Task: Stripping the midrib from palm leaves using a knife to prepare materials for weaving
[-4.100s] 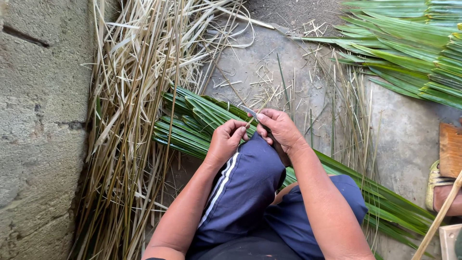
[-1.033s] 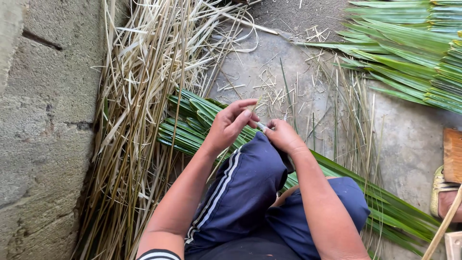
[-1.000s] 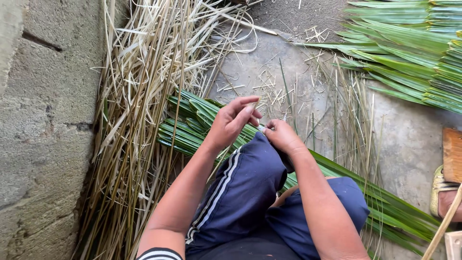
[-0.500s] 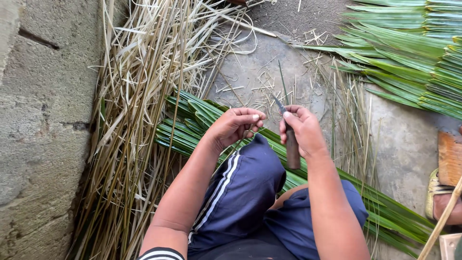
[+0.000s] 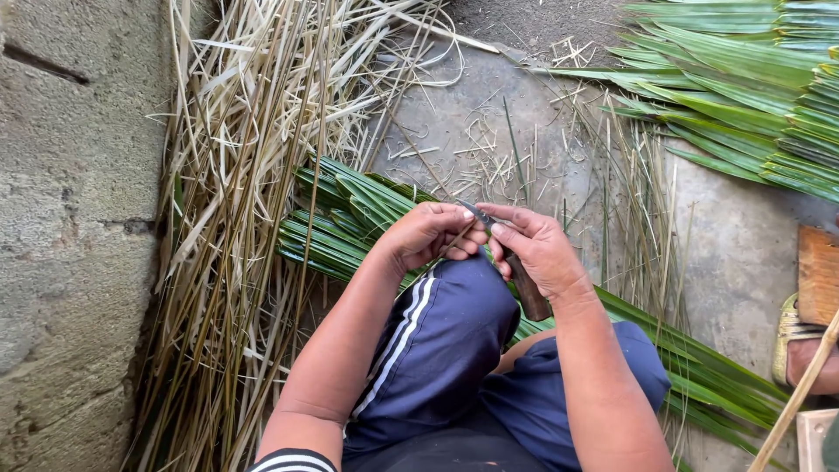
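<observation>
My right hand (image 5: 535,249) grips a small knife (image 5: 524,284) by its brown wooden handle, the short blade pointing up-left toward the other hand. My left hand (image 5: 428,234) is closed around a thin pale leaf rib (image 5: 454,238) just left of the blade, fingertips almost touching the right hand. Both hands hover above my raised knee in dark blue shorts (image 5: 441,336). Under the knee lies a bundle of long green palm leaflets (image 5: 350,218).
A thick pile of dry stripped ribs and straw (image 5: 236,218) lies along a rough concrete wall (image 5: 70,218) on the left. More green fronds (image 5: 752,96) are at the top right. Another person's sandalled foot (image 5: 800,350) and a wooden board (image 5: 817,271) sit at the right edge.
My right hand, lifted away to the right half a second ago, has come back so the knife blade meets my left hand. My left hand has closed from spread fingers onto the rib.
</observation>
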